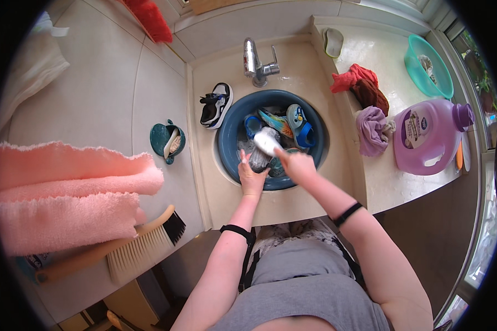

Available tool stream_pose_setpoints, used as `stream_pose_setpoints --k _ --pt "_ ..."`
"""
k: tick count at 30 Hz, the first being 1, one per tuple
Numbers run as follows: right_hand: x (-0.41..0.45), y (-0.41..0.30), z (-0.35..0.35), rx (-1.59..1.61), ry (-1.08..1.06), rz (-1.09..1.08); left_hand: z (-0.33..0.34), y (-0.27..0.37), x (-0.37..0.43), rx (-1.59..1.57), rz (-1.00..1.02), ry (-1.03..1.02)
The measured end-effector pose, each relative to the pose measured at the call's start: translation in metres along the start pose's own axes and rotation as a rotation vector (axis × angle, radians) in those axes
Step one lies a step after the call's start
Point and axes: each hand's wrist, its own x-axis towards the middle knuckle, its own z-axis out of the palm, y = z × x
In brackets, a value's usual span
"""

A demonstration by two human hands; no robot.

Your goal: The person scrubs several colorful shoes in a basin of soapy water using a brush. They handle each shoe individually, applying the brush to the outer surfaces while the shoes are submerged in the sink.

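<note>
My left hand (252, 180) grips a dark grey shoe (260, 160) near the front of a blue plastic basin (227, 142). My right hand (299, 166) holds a white scrub brush (267, 140) by its handle, its blurred head over the shoe. Whether the bristles touch it, I cannot tell. Suds and water surround the shoes in the basin. Behind the brush lie a light-blue clog with a blue strap (302, 128), a multicoloured shoe (278, 123) and a bright blue piece of footwear (253, 125). A dark green item (276, 167) is partly hidden beneath my right hand.
A chrome faucet (257, 68) rises behind the basin; a black-and-white sneaker (216, 106) stands to its left. Leftward are a green soap holder (159, 138), a pink towel (66, 186) and a bench brush (141, 244). Rightward are wet cloths (370, 128), a purple detergent jug (424, 140) and a teal bowl (416, 45).
</note>
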Motion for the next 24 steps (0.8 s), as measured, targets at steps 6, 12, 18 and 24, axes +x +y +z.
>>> stream_pose_setpoints --k 6,12,18,24 --pt "-0.035 -0.032 0.014 0.145 -0.039 -0.042 -0.007 -0.012 -0.001 -0.043 -0.017 0.038" --pt "-0.021 -0.011 0.001 0.02 0.056 -0.054 -0.003 0.001 0.001 -0.116 0.007 -0.001" --pt "-0.051 -0.037 0.012 0.096 -0.018 -0.092 -0.004 -0.017 -0.003 -0.033 -0.026 -0.001" --pt "-0.01 -0.011 0.004 0.084 0.071 0.093 -0.003 0.001 0.003 -0.073 -0.001 -0.027"
